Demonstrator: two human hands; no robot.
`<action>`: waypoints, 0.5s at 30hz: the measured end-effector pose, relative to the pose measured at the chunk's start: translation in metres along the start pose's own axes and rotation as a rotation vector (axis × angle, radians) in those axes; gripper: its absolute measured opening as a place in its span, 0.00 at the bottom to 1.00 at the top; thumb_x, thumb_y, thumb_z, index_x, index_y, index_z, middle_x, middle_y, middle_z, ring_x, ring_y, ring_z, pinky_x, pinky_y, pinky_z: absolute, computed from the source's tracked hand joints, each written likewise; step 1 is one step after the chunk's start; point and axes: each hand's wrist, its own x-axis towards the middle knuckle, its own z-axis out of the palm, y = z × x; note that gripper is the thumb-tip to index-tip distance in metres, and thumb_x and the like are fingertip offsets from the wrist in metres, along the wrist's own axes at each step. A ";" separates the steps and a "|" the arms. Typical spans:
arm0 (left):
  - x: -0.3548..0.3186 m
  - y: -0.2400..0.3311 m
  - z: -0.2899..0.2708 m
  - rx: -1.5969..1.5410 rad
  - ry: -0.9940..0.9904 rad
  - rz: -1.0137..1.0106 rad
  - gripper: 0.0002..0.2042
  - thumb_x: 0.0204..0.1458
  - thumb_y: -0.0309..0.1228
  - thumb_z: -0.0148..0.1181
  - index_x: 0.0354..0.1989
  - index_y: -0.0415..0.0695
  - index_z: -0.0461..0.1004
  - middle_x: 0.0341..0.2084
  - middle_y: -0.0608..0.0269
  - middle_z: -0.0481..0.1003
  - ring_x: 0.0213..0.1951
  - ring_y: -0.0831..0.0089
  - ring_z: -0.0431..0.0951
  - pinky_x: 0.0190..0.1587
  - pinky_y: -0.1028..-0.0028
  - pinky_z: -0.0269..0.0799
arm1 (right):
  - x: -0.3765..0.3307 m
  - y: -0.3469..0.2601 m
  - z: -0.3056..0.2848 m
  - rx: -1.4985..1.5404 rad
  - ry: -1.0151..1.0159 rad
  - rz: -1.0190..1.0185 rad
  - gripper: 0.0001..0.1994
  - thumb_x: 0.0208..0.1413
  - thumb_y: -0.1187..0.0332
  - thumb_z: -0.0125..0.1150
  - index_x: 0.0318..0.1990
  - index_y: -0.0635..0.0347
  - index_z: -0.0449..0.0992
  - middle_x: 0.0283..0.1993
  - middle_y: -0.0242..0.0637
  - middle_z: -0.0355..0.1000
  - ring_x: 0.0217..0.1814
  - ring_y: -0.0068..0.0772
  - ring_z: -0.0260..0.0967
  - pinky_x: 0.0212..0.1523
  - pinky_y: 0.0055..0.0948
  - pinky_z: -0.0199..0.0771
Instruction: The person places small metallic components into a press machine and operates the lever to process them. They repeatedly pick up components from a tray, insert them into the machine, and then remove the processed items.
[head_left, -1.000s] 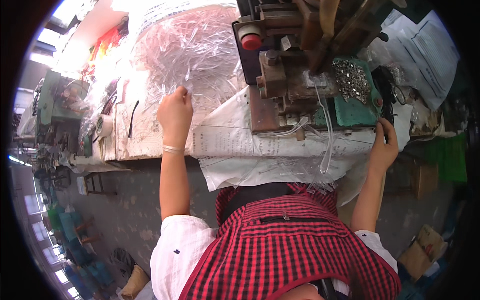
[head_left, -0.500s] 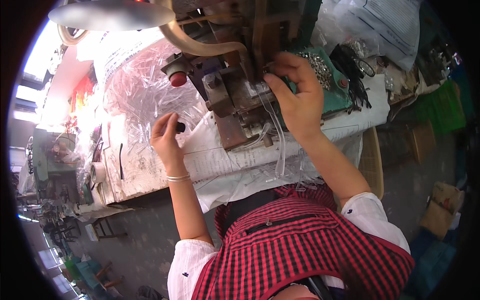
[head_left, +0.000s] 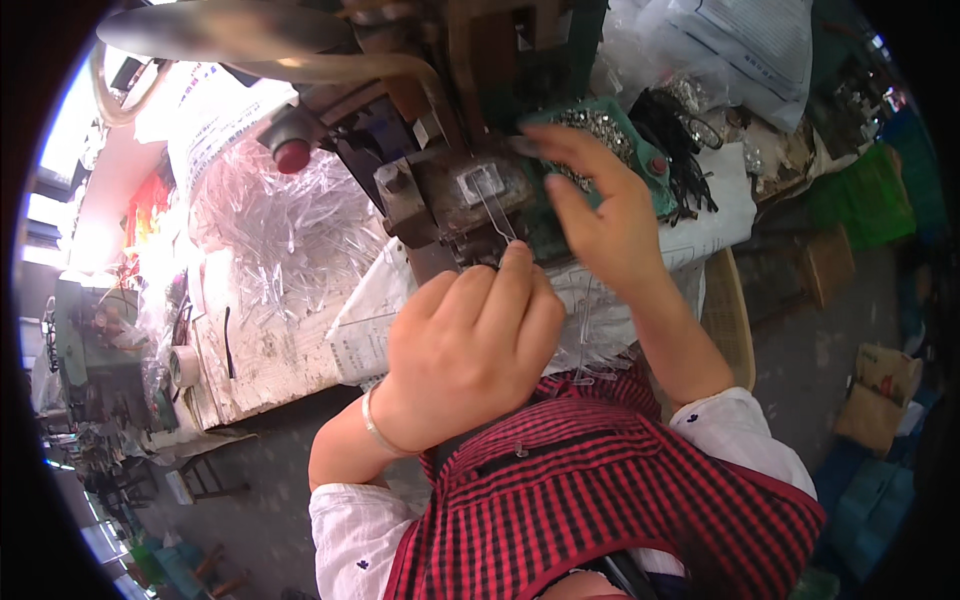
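Observation:
My left hand is closed in front of the small press, its fingertips on the lower end of a clear plastic strip. The strip's upper end lies on a pale square plate on the metal block of the press. To the right, my right hand is raised beside the block, thumb and fingers apart. Its fingertips are blurred, and I make out nothing between them. Behind that hand stands a green tray of small shiny metal parts.
A large heap of clear plastic strips covers the left of the bench. A red button juts out left of the press. Black cords lie right of the tray. A lamp hangs at upper left; more strips lie by my apron.
My left hand has come right, from beside the strip heap to the strip at the press. My right hand has pulled slightly back from the block. The view has shifted somewhat.

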 end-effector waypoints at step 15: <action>-0.016 -0.010 0.035 -0.132 0.222 -0.038 0.07 0.44 0.24 0.67 0.33 0.39 0.80 0.36 0.55 0.83 0.24 0.74 0.79 0.25 0.76 0.73 | -0.032 0.101 -0.056 -0.480 -0.031 0.247 0.07 0.55 0.77 0.63 0.41 0.62 0.81 0.39 0.35 0.80 0.40 0.30 0.77 0.43 0.27 0.75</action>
